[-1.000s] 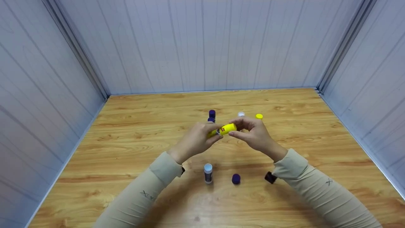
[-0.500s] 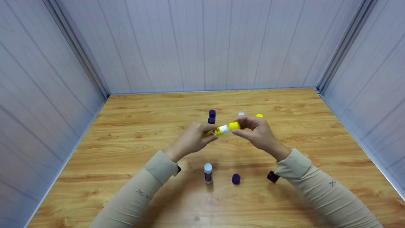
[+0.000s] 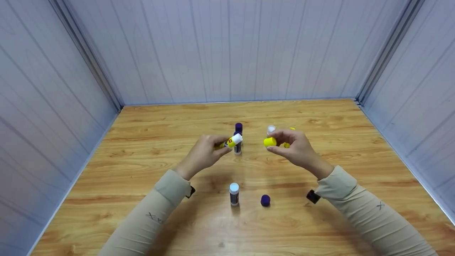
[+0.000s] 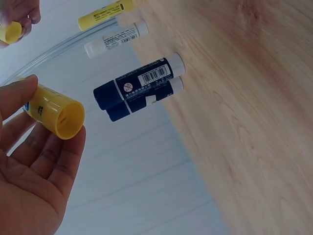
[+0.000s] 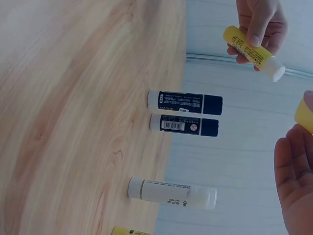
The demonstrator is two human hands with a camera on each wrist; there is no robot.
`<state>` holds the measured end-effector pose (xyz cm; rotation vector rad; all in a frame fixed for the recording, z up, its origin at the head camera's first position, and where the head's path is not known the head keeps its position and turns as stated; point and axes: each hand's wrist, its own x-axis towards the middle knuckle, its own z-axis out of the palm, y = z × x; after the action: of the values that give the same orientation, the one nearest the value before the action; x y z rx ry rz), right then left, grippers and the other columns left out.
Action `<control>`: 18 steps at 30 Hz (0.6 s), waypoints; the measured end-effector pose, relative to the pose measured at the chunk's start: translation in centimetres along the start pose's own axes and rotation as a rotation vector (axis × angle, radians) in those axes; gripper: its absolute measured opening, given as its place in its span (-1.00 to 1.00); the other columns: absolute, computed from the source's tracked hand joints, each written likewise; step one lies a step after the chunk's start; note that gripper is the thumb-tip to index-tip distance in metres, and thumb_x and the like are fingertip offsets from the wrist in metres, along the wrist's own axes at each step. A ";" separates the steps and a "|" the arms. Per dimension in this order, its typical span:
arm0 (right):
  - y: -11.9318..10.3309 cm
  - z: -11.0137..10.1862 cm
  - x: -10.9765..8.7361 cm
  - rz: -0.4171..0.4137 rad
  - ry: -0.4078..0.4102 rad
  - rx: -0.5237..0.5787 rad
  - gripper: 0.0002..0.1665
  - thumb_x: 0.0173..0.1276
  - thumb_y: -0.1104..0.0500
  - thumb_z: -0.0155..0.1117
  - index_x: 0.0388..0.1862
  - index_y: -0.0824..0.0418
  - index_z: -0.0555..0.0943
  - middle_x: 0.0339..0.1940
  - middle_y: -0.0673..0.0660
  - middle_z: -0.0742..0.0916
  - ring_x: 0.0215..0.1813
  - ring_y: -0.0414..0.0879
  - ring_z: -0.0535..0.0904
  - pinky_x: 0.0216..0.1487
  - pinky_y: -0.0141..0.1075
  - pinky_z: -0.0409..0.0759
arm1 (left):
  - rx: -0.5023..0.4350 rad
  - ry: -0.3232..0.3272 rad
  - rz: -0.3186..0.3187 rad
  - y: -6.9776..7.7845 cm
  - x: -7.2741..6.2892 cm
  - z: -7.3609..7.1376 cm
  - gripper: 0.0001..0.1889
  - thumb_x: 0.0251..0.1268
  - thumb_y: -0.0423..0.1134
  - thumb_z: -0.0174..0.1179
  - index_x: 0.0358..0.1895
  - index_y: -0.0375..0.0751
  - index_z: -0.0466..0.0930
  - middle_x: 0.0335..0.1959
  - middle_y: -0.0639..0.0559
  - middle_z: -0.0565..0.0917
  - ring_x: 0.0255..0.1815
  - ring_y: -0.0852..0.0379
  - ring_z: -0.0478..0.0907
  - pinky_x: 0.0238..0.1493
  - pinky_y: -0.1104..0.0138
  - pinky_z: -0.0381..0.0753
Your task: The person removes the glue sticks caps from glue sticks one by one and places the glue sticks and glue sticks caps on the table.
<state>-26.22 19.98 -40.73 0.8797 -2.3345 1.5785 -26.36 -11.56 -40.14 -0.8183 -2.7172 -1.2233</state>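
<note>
My left hand (image 3: 204, 153) grips a yellow glue stick (image 5: 249, 48) by its body, its bare white end tilted up and to the right in the head view. In the left wrist view the hollow base of that glue stick (image 4: 55, 110) faces the camera. Between thumb and fingers my right hand (image 3: 296, 151) pinches a yellow cap (image 3: 270, 142), held apart from the glue stick. Both hands are raised above the wooden table (image 3: 149, 185). Just behind the left hand's glue stick stand two dark purple-capped glue sticks (image 5: 181, 101), side by side.
A white glue stick (image 5: 171, 192) and another yellow glue stick (image 4: 105, 13) stand behind my right hand. Nearer me stand an uncapped white-topped glue stick (image 3: 234, 194) and a loose purple cap (image 3: 265, 200). White panel walls (image 3: 227, 53) enclose the table's back and sides.
The yellow cap has come off the glue stick, baring its white end. My left hand has moved left with the stick, my right hand slightly right with the cap.
</note>
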 end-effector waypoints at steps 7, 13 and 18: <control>0.3 0.3 -0.3 0.018 -0.114 -0.073 -0.70 0.34 0.42 0.58 0.04 0.36 0.77 -0.06 0.28 0.81 -0.16 -0.23 0.69 -0.08 -0.48 0.71 | -0.062 0.031 -0.019 -0.3 -0.2 0.1 -0.72 0.54 -0.28 0.39 0.20 -0.23 0.78 -0.04 -0.07 0.85 -0.23 0.12 0.65 -0.13 0.22 0.72; 0.7 0.7 -0.5 0.018 -0.219 -0.140 -0.71 0.34 0.37 0.59 0.02 0.33 0.78 -0.09 0.23 0.84 -0.15 -0.17 0.69 -0.07 -0.39 0.73 | -0.127 0.044 -0.046 -0.4 -0.4 0.1 -0.73 0.48 -0.29 0.44 0.17 -0.24 0.77 -0.04 -0.08 0.85 -0.14 0.10 0.73 -0.03 0.19 0.80; 1.1 1.1 -0.6 -0.020 -0.307 -0.205 -0.69 0.32 0.39 0.59 0.03 0.36 0.78 -0.09 0.22 0.86 -0.15 -0.09 0.73 -0.04 -0.27 0.79 | -0.156 0.050 -0.071 -0.6 -0.5 0.1 -0.70 0.47 -0.31 0.45 0.19 -0.25 0.75 -0.02 -0.10 0.84 -0.07 0.05 0.77 0.05 0.15 0.83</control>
<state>-26.14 19.54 -42.29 1.1598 -2.6235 1.2400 -26.14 -12.00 -40.75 -0.7001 -2.6597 -1.4656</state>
